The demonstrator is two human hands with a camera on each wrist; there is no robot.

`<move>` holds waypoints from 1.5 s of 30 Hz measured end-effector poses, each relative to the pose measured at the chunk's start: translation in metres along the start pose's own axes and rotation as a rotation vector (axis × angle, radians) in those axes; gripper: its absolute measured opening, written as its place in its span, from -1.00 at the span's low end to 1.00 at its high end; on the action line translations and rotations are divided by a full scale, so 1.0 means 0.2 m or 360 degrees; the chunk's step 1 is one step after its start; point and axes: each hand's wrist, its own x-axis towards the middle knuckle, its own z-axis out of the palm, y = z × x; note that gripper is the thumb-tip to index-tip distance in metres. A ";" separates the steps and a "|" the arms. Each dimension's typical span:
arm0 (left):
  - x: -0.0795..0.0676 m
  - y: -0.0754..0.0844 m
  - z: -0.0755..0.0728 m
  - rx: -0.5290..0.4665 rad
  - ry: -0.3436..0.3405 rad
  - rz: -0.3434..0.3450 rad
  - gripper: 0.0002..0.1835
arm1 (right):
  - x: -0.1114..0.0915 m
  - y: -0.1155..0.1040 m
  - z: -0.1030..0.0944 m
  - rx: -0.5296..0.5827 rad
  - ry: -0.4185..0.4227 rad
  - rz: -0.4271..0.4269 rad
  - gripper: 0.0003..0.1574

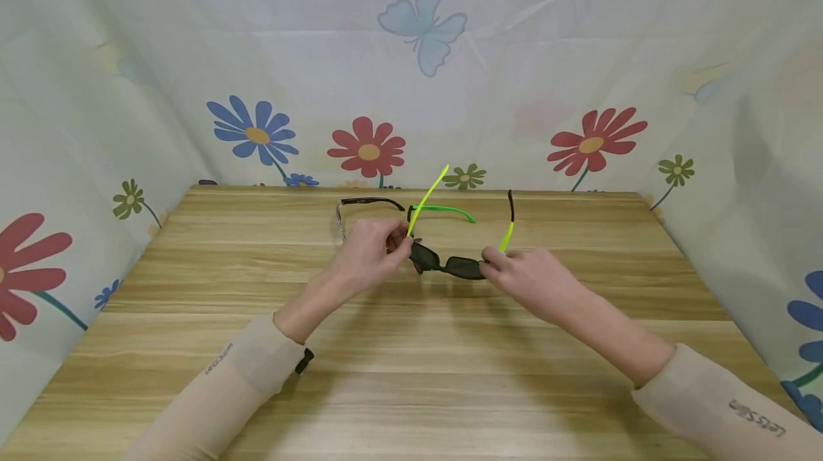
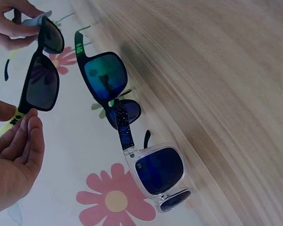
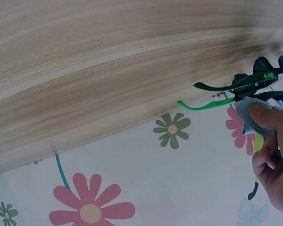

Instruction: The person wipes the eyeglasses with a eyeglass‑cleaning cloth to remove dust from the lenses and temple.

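Sunglasses (image 1: 464,268) with dark lenses, a black front and yellow-green temples are held up over the table between both hands. My left hand (image 1: 373,250) pinches them by one temple near the hinge, with thumb and fingers on the yellow part in the left wrist view. At the other end my right hand (image 1: 536,279) grips a light grey-blue cloth (image 3: 252,115), folded over the edge of the lens. Both temples are unfolded and point away from me. In the head view the cloth is hidden behind the right fingers.
Behind the held pair stand black-and-green sunglasses (image 2: 106,75) with mirrored lenses, and clear-framed sunglasses (image 2: 160,170) with blue lenses and a speckled dark temple. Both rest on the wooden table (image 1: 450,389). A flower-printed curtain (image 1: 489,89) hangs along the table's back and sides.
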 end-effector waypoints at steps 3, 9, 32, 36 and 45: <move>0.00 0.00 0.00 -0.0017 0.0014 0.0001 -0.95 | 0.00 -0.01 0.00 -0.0043 0.0019 -0.0027 -0.66; 0.01 -0.03 0.00 -0.0021 0.0047 -0.0022 -0.93 | -0.01 -0.03 -0.01 -0.0102 0.0020 -0.0081 -0.61; 0.00 -0.06 0.01 0.0251 0.0113 0.0180 -0.68 | -0.01 -0.11 -0.07 0.0171 0.0137 -0.0063 -0.60; -0.01 -0.05 0.03 0.0312 0.0020 0.0400 -0.69 | 0.00 -0.12 -0.06 0.0286 0.0178 -0.0022 -0.68; -0.02 -0.01 0.05 0.0453 -0.0234 0.0616 -0.80 | 0.02 -0.13 -0.06 0.0500 0.0292 0.0022 -0.75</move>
